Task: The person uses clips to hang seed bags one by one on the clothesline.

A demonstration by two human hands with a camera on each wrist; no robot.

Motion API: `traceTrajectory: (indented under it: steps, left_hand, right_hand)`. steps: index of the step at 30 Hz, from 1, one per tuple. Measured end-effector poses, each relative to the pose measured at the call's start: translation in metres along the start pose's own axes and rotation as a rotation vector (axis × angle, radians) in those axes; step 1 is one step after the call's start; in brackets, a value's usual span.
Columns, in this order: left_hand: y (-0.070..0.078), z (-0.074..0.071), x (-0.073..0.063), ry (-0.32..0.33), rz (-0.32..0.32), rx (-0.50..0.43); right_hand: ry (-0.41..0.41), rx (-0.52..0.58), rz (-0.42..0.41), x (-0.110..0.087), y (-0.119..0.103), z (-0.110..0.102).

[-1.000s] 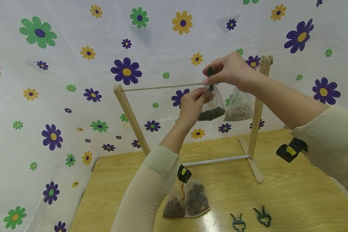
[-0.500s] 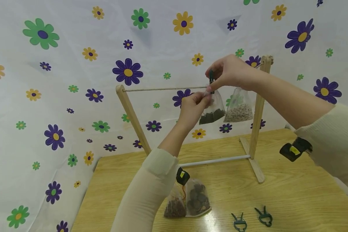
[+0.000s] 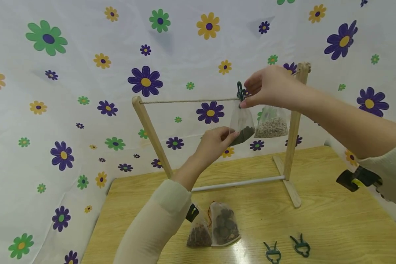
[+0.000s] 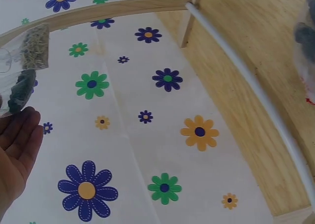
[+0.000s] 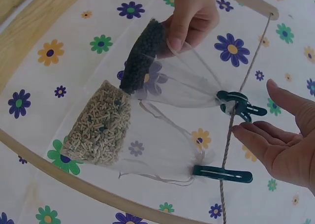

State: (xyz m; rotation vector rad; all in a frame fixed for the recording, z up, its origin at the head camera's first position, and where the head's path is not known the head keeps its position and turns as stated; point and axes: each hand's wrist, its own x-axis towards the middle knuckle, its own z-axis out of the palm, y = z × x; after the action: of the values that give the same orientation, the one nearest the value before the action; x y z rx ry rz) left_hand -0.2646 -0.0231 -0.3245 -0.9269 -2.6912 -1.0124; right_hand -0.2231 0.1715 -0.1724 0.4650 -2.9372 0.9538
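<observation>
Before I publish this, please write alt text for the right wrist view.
A person's left grip pinches a dark-filled sheer bag clipped to a rope; the right grip is open beside the bag's green clip. A pale-filled bag is clipped alongside, before a flowered backdrop.

Our left hand (image 3: 214, 143) has slid from the neck of the dark-filled bag (image 3: 243, 123) to its lower end. Our right hand (image 3: 273, 87) has let go of the green clip (image 3: 239, 91).

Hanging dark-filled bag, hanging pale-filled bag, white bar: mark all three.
Hanging dark-filled bag (image 5: 142, 57): right wrist view, on the dark contents.
Hanging pale-filled bag (image 5: 100, 126): right wrist view, on the pale contents.
White bar (image 3: 239, 183): head view, middle of its length.
</observation>
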Motion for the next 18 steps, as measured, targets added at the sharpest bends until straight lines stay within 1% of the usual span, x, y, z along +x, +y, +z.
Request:
traceTrajectory:
  steps: [3, 5, 8, 10, 12, 14, 18]
  left_hand:
    - [-0.007, 0.003, -0.009, -0.019, -0.058, -0.042]
    - [-0.012, 0.005, -0.014, -0.024, -0.094, -0.087]
    - [-0.017, 0.009, -0.022, -0.032, -0.144, -0.168]
    - [-0.020, 0.011, -0.028, -0.044, -0.172, -0.219]
    - [-0.022, 0.013, -0.035, -0.065, -0.202, -0.250]
    - [-0.025, 0.014, -0.042, -0.091, -0.223, -0.260]
    - [-0.032, 0.019, -0.058, -0.142, -0.234, -0.213]
  right_hand:
    - [0.027, -0.010, -0.018, -0.009, -0.003, 0.007]
    - [0.057, -0.042, -0.031, -0.016, -0.004, 0.012]
    - [0.094, -0.046, -0.046, -0.025, -0.004, 0.019]
    - [0.105, -0.047, -0.050, -0.029, -0.004, 0.023]
    - [0.095, -0.041, -0.052, -0.033, -0.002, 0.027]
    - [0.068, -0.049, -0.053, -0.037, 0.000, 0.032]
    - [-0.004, -0.071, -0.079, -0.044, 0.012, 0.047]
